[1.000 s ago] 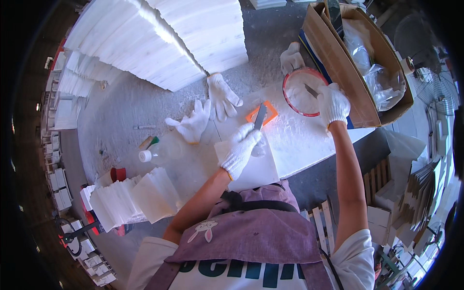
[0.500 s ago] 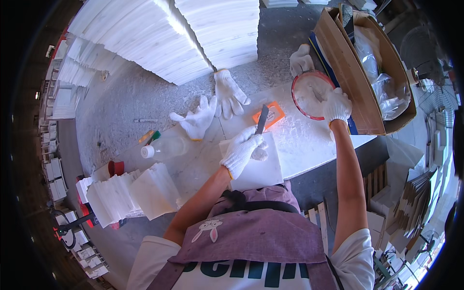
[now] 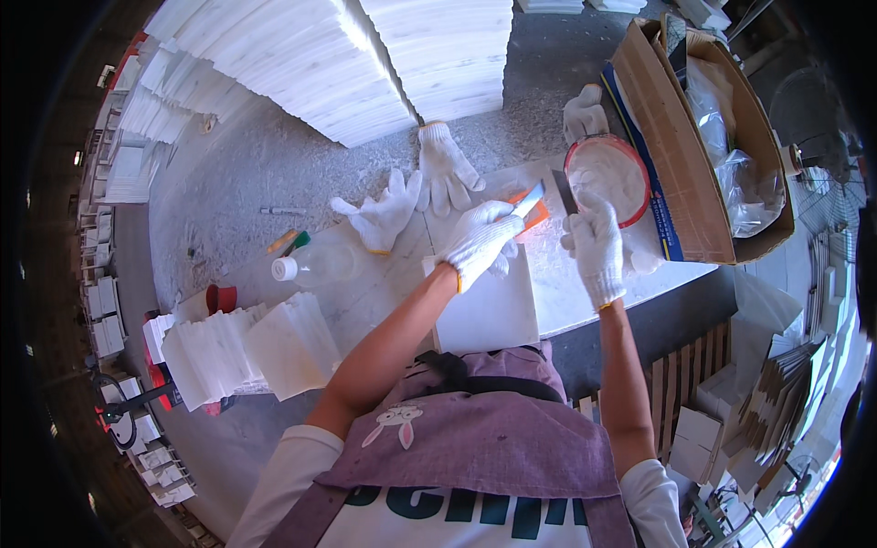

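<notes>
- Spatula of flat, bright grey metal (image 3: 533,198) is grasped in the left grip (image 3: 480,237), which is covered by a white knit glove with a yellow cuff edge; its blade is tilted up and to the right.
- An orange, rectangular object (image 3: 535,215) is partly covered by that blade and lies on the desk (image 3: 247,173), whose far part is grey and dusty.
- A dark, flat metal blade (image 3: 562,191) is grasped in the right grip (image 3: 594,242), gloved in the same manner; it is pointed away from the body, just beside the left rim of the bowl, though whether the rim is touched cannot be told.
- The round, red-rimmed bowl (image 3: 607,183) is partly filled with white paste and is set near the cardboard box (image 3: 671,137), in which clear plastic bags are held.
- A white, square stone-like tile (image 3: 489,315) is laid at the near edge, below the left grip; a pale shape under that glove is too blurred to be named.
- Two loose white knit gloves (image 3: 382,215) are spread left of centre, and a clear plastic bottle with a white cap (image 3: 320,263) is laid nearby.
- Thin white slabs (image 3: 251,352) are ranged at the near left; taller white stacks (image 3: 301,68) are stood at the far side.
</notes>
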`<action>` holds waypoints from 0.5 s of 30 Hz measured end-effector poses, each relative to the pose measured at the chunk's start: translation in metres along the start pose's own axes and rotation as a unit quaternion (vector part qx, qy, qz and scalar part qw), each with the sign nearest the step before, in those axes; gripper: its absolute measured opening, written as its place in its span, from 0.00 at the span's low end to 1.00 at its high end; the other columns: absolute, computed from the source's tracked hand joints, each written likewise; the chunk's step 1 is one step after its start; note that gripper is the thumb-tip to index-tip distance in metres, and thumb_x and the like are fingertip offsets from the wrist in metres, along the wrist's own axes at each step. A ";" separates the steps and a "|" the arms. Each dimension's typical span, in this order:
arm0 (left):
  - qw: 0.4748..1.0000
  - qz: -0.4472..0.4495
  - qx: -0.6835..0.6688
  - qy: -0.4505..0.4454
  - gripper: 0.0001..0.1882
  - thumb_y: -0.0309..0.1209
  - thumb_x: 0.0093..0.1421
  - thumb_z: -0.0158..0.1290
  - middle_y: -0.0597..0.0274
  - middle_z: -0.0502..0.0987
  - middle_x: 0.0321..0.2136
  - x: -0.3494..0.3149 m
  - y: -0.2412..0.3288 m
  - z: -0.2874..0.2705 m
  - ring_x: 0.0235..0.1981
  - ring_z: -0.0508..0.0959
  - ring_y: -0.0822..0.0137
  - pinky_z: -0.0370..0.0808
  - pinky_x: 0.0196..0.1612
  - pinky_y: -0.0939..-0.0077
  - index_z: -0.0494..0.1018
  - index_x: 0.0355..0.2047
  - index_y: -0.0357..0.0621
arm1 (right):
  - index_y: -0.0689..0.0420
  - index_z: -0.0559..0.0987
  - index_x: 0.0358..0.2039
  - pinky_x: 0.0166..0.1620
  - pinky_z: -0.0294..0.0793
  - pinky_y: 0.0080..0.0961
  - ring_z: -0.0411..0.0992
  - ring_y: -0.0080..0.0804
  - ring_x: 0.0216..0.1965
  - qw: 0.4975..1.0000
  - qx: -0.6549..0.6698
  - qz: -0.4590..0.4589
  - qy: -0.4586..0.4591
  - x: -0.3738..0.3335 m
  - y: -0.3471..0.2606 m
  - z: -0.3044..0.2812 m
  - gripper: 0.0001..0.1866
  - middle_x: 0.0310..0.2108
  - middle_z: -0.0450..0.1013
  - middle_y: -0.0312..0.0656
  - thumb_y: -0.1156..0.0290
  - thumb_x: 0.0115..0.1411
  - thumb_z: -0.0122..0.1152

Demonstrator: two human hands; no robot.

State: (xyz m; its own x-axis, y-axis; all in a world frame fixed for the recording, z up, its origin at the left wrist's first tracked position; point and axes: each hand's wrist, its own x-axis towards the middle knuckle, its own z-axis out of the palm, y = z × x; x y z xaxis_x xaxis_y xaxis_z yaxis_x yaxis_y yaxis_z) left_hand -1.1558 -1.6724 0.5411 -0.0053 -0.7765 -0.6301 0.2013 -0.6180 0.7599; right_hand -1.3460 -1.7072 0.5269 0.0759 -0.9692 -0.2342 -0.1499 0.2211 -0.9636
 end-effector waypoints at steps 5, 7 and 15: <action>0.998 -0.033 0.059 0.012 0.21 0.42 0.58 0.60 0.59 0.75 0.21 0.017 0.013 0.006 0.13 0.72 0.72 0.68 0.15 0.79 0.74 0.42 0.36 | 0.62 0.74 0.53 0.34 0.74 0.23 0.74 0.26 0.28 0.997 -0.075 0.011 -0.019 0.006 0.019 0.013 0.19 0.31 0.75 0.44 0.74 0.60 0.52; 0.996 -0.027 0.078 0.021 0.20 0.42 0.58 0.60 0.60 0.75 0.21 0.021 0.012 0.007 0.14 0.72 0.72 0.69 0.17 0.80 0.74 0.40 0.36 | 0.61 0.75 0.52 0.35 0.74 0.25 0.75 0.28 0.29 0.994 -0.110 -0.003 -0.014 0.010 0.024 0.016 0.19 0.34 0.77 0.46 0.73 0.61 0.51; 0.999 -0.021 0.045 0.017 0.14 0.36 0.60 0.56 0.61 0.75 0.21 0.034 -0.010 -0.002 0.17 0.75 0.73 0.69 0.19 0.79 0.75 0.37 0.36 | 0.60 0.76 0.50 0.33 0.73 0.24 0.74 0.28 0.27 0.989 -0.129 -0.022 -0.071 0.008 0.033 0.033 0.17 0.33 0.77 0.46 0.73 0.61 0.50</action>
State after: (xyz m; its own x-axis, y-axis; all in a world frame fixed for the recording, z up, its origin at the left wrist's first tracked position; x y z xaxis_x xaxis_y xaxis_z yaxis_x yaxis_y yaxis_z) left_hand -1.1560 -1.6919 0.5116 0.0227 -0.7462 -0.6653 0.1119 -0.6594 0.7434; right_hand -1.3174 -1.7039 0.4895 0.2221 -0.9483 -0.2267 -0.3891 0.1270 -0.9124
